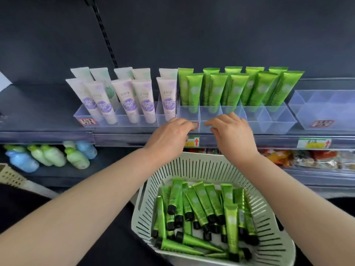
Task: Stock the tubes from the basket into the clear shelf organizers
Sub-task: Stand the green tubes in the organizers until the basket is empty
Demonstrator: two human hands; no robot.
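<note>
Both hands are held at the front wall of the organizer, the left hand and right hand close together with fingers curled. No tube is seen in either, and whether the wall is pinched or only touched cannot be told. The tubes are piled in the basket below, and the front cells are unfilled. If the organizer is tugged or jolted, the leaning shelf tubes behind could be toppled. The light organizer could also be dragged off the shelf edge.
</note>
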